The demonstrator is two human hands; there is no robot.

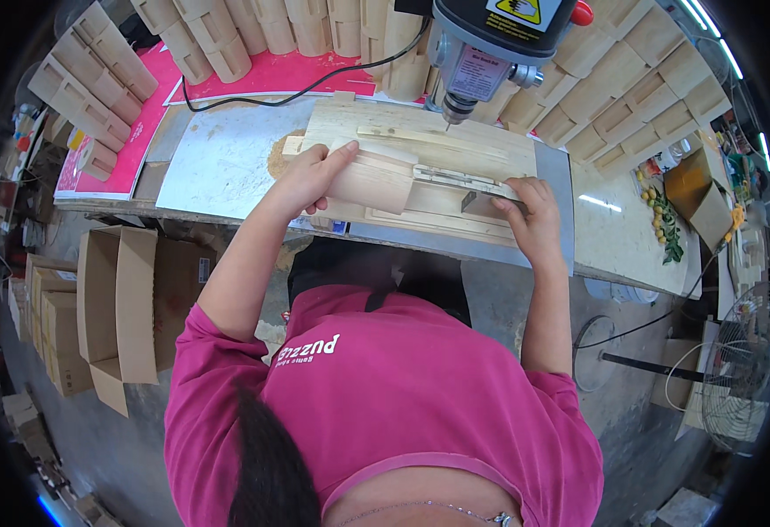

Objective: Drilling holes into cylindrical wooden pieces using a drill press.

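Observation:
My left hand [308, 182] is closed around the left end of a pale wooden cylinder [372, 182], its thumb on top. The cylinder lies on its side over a wooden jig board [512, 156]. At its right end is a narrow pale strip [457, 177] with a small dark metal tab [468, 201] beneath. My right hand [532, 215] pinches the far right end of that strip between thumb and fingers. Whether the strip reaches inside the cylinder I cannot tell. Above the board hangs a bench drill [477, 66], its bit over the back part of the jig.
Rows of slotted wooden cylinders [626, 92] stand along the back, others [95, 83] at the left on pink sheeting. A black cable [301, 94] crosses behind the jig. Sawdust [278, 158] lies left of it. Open cardboard boxes [134, 303] are on the floor; a fan [736, 378] stands right.

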